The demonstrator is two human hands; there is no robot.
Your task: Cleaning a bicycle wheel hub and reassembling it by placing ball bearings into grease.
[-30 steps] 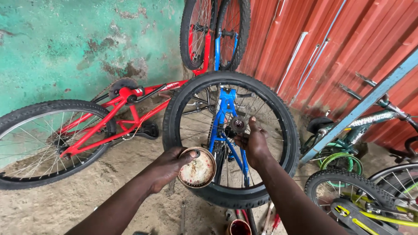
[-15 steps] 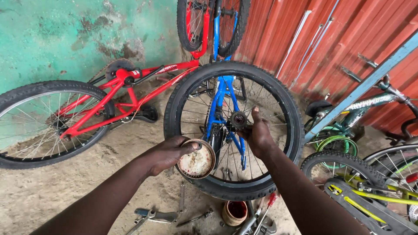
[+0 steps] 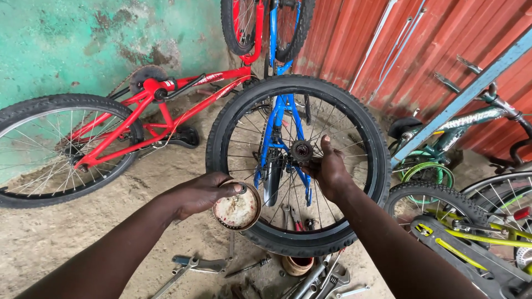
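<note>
Compared with a second ago, not much has shifted except the view tipping down a bit, so the tools on the floor now show; both hands sit about where they were. Left hand (image 3: 195, 195) is wrapped around a small round tin (image 3: 238, 207) of pale, grimy grease, thumb hooked over the rim, holding it just in front of the tyre's lower left. Right hand (image 3: 331, 170) is closed on the hub (image 3: 302, 150) of the loose bike wheel (image 3: 293, 166), thumb pointing up, fingers tucked behind the axle end. That wheel stands upright on the dirt floor (image 3: 50, 238), in front of a blue bike frame (image 3: 281, 119), with a red bike (image 3: 155, 113) lying to the left against the green wall (image 3: 83, 44). I'd guess the wheel is light but floppy to balance, and the spokes are thin, so the hub or the tyre is the place to grab, not the spokes. The tin looks slick with grease, so gripping the rim like that seems about right. Spanners (image 3: 194, 264) and a small pot (image 3: 296, 264) lie scattered below, and more bikes (image 3: 471, 232) crowd the right side by the red metal sheeting (image 3: 354, 39).
</note>
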